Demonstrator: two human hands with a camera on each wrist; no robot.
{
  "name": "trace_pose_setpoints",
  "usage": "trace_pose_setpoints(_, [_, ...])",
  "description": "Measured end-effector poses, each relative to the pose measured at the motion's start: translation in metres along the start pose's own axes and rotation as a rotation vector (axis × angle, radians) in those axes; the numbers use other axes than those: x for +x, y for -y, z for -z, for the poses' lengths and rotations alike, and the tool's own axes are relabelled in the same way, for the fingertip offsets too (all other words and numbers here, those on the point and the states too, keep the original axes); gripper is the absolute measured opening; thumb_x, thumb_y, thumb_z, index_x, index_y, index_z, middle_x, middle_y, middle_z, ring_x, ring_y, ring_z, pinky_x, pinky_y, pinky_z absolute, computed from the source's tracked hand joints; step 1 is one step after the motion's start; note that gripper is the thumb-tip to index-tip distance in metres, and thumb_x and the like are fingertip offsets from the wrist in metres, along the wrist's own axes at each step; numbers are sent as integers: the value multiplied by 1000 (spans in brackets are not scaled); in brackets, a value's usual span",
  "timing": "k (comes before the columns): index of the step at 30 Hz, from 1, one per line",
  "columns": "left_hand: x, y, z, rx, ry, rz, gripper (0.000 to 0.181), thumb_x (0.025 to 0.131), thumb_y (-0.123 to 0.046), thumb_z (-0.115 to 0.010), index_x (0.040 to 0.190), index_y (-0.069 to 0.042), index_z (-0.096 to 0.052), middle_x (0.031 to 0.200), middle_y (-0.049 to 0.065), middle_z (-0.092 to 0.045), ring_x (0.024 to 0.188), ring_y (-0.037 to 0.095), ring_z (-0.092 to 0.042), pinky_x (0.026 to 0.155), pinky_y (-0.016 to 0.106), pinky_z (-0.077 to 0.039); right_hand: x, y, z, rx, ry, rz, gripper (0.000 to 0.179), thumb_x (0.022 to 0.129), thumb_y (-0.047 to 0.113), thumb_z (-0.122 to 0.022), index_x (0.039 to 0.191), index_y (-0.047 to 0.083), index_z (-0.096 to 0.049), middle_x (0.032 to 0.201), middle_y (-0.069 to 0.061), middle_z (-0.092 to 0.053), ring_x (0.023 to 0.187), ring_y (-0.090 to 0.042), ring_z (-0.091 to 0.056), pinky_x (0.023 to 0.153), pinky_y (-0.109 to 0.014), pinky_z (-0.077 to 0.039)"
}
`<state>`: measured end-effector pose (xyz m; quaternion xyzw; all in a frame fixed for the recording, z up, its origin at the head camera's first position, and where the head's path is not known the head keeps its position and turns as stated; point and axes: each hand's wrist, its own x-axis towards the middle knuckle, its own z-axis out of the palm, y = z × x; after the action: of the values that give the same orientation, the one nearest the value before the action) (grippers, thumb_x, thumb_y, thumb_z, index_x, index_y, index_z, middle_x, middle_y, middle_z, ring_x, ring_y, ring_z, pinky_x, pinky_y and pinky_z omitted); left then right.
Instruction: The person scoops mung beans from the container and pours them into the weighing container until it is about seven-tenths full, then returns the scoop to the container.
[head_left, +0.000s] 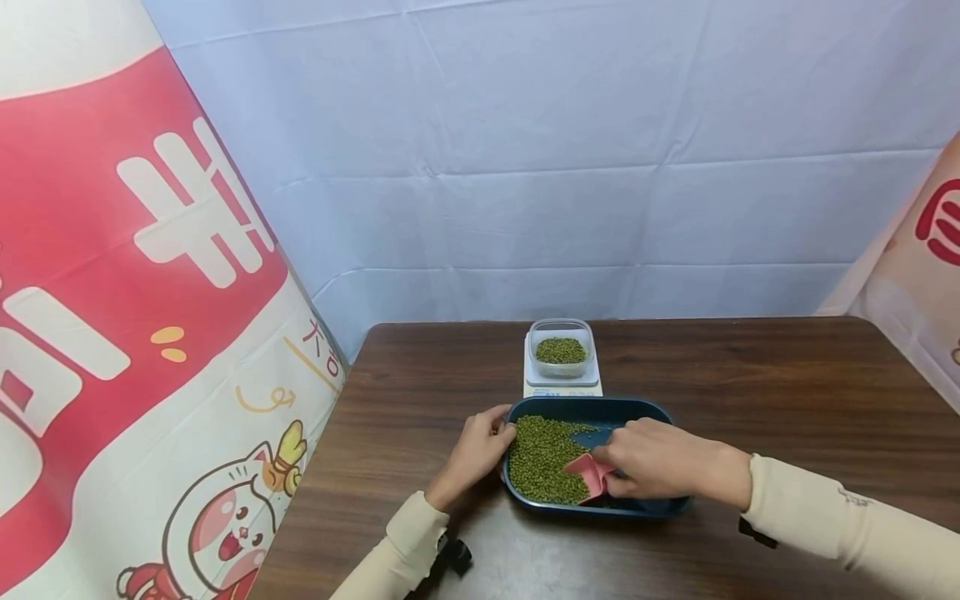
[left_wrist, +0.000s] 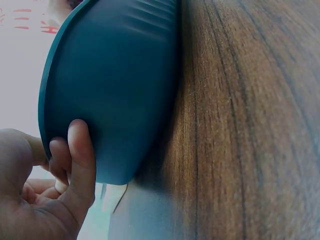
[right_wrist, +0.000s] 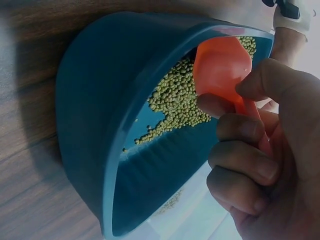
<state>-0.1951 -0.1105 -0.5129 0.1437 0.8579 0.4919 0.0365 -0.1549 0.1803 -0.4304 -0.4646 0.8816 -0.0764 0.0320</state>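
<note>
A: Closest in, the left hand (head_left: 474, 450) pinches the rim of a dark teal, oblong, plastic-looking tray (head_left: 600, 406), and the right hand (head_left: 656, 458) has its fingers curled round the handle of a small pink scoop (head_left: 590, 473)

B: That scoop's down inside the tray, right at the edge of the small round green beans (head_left: 542, 458)! How far along?

A: Partway, I'd judge: a big heap lies at the tray's left end, with bare bottom towards the right

B: Just beyond, a smaller pile sits in a clear, rounded plastic tub (head_left: 562, 369) on a flat white scale (head_left: 555, 390); no readable weight

A: All on a dark brown wood-grain tabletop (head_left: 787, 375)

B: Then a creased pale-blue cloth (head_left: 525, 225) behind, and a red-and-white printed banner (head_left: 90, 167) at left
</note>
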Motion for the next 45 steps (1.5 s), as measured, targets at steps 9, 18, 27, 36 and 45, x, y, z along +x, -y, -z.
trace_pose_setpoints(9, [-1,-1,0,3,1,13,37,102,-12,-58,137,-7,-70,66,-7,-59,45,6,-52,51,23,-47,4,2,-1,-5,2,7,19,90,20,-73,78,26,-60,60,19,-33,52,3,-18,50,-19,-16])
trace_pose_setpoints(18, [-1,0,-1,29,-4,9,37,102,-12,-59,137,-8,-70,67,-8,-57,51,4,-49,59,21,-46,8,4,0,4,-3,32,23,93,21,-73,76,27,-59,61,19,-32,52,4,-17,49,-18,-16])
trace_pose_setpoints(27, [-1,0,0,29,-3,4,37,102,-12,-58,137,-7,-70,66,-8,-56,51,4,-47,57,21,-44,11,5,-1,-7,-19,57,21,94,20,-72,78,27,-60,60,19,-30,51,4,-14,49,-18,-15])
trace_pose_setpoints(36, [-1,-2,0,24,0,9,37,102,-12,-58,137,-6,-70,66,-8,-56,50,4,-47,55,20,-42,15,7,-2,-20,-25,56,20,92,18,-72,78,26,-60,60,18,-31,52,3,-16,49,-18,-15])
trace_pose_setpoints(45, [-1,-2,-1,39,-14,-1,37,101,-11,-60,136,-5,-71,66,-9,-55,52,3,-45,56,19,-41,19,9,-1,-20,-15,67,20,93,20,-72,79,27,-60,61,19,-30,52,4,-15,49,-18,-16])
